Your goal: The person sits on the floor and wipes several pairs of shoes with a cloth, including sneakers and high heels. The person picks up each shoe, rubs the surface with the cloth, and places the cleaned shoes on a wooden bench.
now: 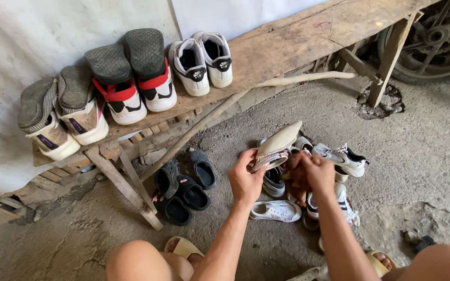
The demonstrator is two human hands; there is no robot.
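The tan shoe (277, 145) is up in the air over a pile of shoes (313, 177) on the rough concrete floor (235, 125). It lies on its side with its pale, smooth sole facing up. Its long way runs from the lower left, by the hands, up to the right, and the pointed toe aims up and to the right, toward the counter (298, 41). The left hand (245, 179) has its grip closed on the heel end, with fingers curled over the edge. The right hand (308, 171) is just beside the shoe, fingers bent, but I cannot tell if it holds anything.

The counter is old, cracked wood. On it stand three pairs of shoes: a gray and tan pair (58, 114), a red, white and black pair (131, 78), and white sneakers (201, 60). Black rubber sandals (183, 184) lie under the counter.
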